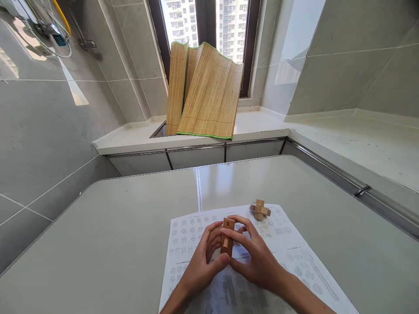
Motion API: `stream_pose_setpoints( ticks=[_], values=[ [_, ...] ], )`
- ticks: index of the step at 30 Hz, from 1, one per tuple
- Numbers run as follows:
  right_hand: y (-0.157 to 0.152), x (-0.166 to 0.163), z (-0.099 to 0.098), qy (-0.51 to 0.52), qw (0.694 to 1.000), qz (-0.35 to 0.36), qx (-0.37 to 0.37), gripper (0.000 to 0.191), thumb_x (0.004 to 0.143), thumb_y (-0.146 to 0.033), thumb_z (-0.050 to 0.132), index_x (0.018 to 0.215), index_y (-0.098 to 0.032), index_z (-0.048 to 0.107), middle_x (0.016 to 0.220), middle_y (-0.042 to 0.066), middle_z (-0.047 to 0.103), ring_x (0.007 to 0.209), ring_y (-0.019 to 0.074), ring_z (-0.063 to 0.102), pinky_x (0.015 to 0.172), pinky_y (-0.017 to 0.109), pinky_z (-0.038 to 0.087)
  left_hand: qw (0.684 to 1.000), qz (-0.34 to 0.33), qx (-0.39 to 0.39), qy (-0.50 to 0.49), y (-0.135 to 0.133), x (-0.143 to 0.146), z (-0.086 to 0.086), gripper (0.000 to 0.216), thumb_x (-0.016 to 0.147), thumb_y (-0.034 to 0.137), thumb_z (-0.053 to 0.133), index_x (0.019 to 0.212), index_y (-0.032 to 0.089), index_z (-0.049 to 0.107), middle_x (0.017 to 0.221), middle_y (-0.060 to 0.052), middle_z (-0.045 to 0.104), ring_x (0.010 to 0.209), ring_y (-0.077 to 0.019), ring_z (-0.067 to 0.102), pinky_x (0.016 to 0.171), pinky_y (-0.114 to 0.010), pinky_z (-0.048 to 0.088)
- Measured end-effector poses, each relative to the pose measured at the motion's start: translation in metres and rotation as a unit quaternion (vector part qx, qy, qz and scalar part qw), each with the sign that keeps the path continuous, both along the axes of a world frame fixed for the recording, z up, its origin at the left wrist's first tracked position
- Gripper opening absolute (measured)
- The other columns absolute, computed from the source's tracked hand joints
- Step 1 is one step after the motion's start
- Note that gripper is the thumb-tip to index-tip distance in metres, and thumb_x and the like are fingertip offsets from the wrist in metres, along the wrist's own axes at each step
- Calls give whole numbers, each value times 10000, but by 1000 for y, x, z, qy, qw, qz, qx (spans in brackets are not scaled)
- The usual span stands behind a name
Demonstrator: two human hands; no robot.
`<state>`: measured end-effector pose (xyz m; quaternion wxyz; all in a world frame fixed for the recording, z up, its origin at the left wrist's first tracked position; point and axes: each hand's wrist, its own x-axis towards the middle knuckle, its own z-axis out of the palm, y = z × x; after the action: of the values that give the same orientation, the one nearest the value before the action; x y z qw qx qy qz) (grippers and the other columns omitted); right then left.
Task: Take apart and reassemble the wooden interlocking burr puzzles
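Both left hand (202, 261) and right hand (260, 255) grip an oblong, squared-edged wooden piece (227, 243) between fingers (240, 237).

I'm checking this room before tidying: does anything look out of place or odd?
The bamboo mat stands loosely folded on the window ledge, partly covering the window, perhaps an unusual spot. I see nothing spilled or damaged around the held wooden pieces.
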<state>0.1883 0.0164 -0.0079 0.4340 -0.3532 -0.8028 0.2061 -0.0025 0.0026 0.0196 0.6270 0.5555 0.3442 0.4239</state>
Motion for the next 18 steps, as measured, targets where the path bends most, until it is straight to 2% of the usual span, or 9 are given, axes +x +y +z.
stream_pose_setpoints(
  ticks=[3, 11, 18],
  values=[
    [2, -1, -1, 4, 1000, -4, 2, 524, 891, -226, 676, 1383, -347, 543, 1435, 131, 462, 1316, 326, 512, 949, 459, 565, 1000, -8, 14, 10, -2, 1, -1, 779, 811, 533, 773, 1454, 296, 403, 1502, -137, 501, 1378, -341, 497, 1169, -519, 373],
    [8, 0, -2, 30, 999, 27, -3, 504, 919, -136, 603, 1372, -349, 548, 1241, 82, 644, 1181, 268, 601, 951, 442, 560, 999, 6, 42, 23, 0, 0, -10, 904, 716, 514, 849, 1458, 280, 390, 1462, -138, 526, 1313, -341, 539, 1130, -495, 418],
    [7, -1, 2, 53, 997, 42, -39, 482, 937, -131, 575, 1360, -364, 577, 1286, 60, 653, 1197, 245, 611, 975, 408, 546, 997, 19, 55, 44, -1, 0, -10, 959, 670, 471, 877, 1456, 279, 362, 1398, -131, 572, 1281, -338, 559, 1130, -499, 409]
  ],
)
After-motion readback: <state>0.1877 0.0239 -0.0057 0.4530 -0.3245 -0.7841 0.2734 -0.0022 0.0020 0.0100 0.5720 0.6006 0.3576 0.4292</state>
